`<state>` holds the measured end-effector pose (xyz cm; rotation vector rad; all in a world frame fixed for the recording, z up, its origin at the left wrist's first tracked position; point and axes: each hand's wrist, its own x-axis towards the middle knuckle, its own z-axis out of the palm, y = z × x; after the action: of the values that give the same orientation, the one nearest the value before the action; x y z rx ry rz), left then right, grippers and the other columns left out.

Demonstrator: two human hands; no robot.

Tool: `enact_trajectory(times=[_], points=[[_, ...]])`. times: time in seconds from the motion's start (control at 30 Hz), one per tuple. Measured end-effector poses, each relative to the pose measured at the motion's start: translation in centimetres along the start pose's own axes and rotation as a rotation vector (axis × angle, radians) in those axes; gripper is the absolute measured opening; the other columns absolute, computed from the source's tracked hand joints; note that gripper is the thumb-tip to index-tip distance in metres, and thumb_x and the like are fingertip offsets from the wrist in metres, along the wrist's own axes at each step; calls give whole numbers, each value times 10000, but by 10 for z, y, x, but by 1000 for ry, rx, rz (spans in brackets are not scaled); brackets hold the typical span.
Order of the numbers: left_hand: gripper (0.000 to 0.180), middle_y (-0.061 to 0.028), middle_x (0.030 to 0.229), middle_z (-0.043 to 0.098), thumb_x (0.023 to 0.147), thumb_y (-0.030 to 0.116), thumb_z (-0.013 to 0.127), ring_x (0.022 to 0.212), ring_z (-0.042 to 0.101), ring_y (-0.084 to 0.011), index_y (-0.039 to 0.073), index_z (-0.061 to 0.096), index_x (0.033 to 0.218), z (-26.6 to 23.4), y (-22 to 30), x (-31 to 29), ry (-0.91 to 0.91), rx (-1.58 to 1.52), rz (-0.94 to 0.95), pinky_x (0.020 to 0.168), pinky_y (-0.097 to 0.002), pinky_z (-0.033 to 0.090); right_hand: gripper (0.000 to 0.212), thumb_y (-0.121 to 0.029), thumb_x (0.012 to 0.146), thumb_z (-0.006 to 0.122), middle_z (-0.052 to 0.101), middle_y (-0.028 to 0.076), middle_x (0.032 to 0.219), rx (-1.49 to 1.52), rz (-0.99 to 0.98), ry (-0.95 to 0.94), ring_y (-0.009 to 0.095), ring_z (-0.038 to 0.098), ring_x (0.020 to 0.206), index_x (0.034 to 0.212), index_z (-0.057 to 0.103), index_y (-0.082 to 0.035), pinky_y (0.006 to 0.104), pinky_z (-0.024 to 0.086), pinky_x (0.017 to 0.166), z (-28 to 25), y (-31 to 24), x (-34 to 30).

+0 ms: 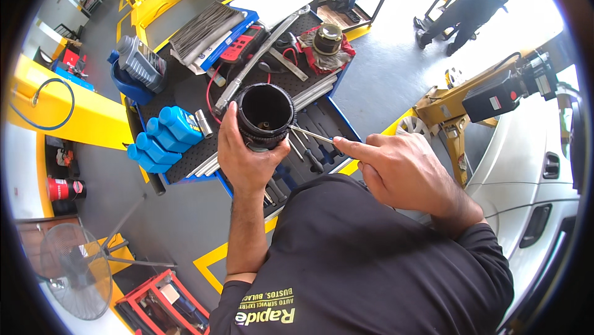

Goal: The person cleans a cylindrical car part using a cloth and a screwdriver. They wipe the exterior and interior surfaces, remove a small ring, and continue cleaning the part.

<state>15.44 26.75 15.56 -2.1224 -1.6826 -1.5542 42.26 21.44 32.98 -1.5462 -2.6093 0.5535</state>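
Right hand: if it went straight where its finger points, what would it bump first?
The right hand would probably meet the black cylindrical housing in the left hand. A thin metal rod shows along that line too, but depth is unclear, so it might come first.

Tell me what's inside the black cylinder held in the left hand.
Inside the black cylinder, a small brass-coloured piece shows low down. Deep shadow and the cylinder's near side hide other parts.

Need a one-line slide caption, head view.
Left hand grips a black cylindrical part above an open tool drawer; right hand extends its index finger.
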Motion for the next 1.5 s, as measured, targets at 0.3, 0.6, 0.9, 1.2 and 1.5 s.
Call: enact_trajectory(times=[0.3, 0.6, 0.9, 1.2, 1.5], points=[[1086, -244, 1447, 647, 629, 246, 963, 1272, 680, -462, -20, 492, 1570, 8, 7, 11, 15, 61, 66, 1088, -510, 568, 530, -133, 932, 642, 761, 178, 896, 44, 18, -34, 369, 784, 803, 1458, 682, -78, 499, 610, 680, 8, 17, 0], [1089, -229, 1337, 707, 670, 154, 957, 1162, 763, -348, -6, 424, 1607, 24, 18, 17, -25, -261, -172, 1026, -435, 601, 557, -126, 968, 633, 738, 207, 917, 166, 74, 87, 377, 775, 792, 1524, 623, -96, 512, 597, 655, 40, 18, -2], [1067, -201, 1306, 733, 667, 271, 998, 1100, 764, -343, -5, 497, 1568, 40, 24, 24, 15, -226, -143, 992, -438, 610, 634, -131, 921, 702, 683, 84, 907, 70, 39, 379, 272, 730, 750, 1548, 609, -105, 453, 602, 629, 72, 22, -2], [1132, -262, 1374, 675, 633, 280, 986, 1196, 740, -395, -47, 441, 1570, 48, 18, 17, -37, -287, -258, 1012, -449, 610, 549, -84, 967, 661, 729, 151, 965, 243, 120, 307, 369, 738, 826, 1514, 656, -131, 498, 585, 720, 55, 18, 4], [1134, -253, 1413, 657, 622, 269, 986, 1239, 711, -432, -28, 452, 1577, 40, 10, 19, 27, -125, -63, 1051, -479, 600, 480, -76, 953, 665, 733, 157, 861, 101, 134, 129, 366, 741, 783, 1428, 723, -116, 494, 562, 693, 10, 17, -1]])
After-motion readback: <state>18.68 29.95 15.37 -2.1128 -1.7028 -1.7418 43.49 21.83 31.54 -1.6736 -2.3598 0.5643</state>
